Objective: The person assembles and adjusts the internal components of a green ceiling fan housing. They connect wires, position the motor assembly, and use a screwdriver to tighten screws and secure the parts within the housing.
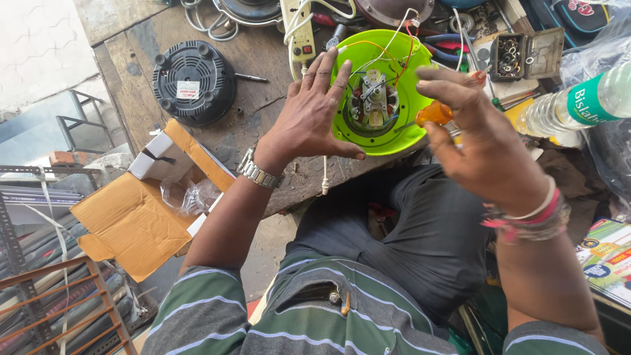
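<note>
A worn, scratched wooden workbench (263, 112) fills the upper part of the view, crowded with tools and parts. At its near edge lies a bright green round plastic appliance housing (404, 125), turned open side up, with a small metal motor (374, 102) in its middle and thin orange, red and white wires (401, 56) arching over it. The left hand (309, 118), with a metal wristwatch (259, 172) on its wrist, rests spread and open against the housing's left rim, fingers splayed and thumb along the lower edge. The right hand (486, 144) hovers just right of the housing, closed around an orange-handled screwdriver (434, 114) whose shaft points in toward the motor. Further left on the bench sits a black round ribbed plastic base cover (194, 82). Behind the housing lie a white power strip (299, 33) and a small open metal box of screws (526, 56). A clear plastic water bottle (578, 102) lies at the right. An open brown cardboard box (148, 210) sits below the bench's left edge.
</note>
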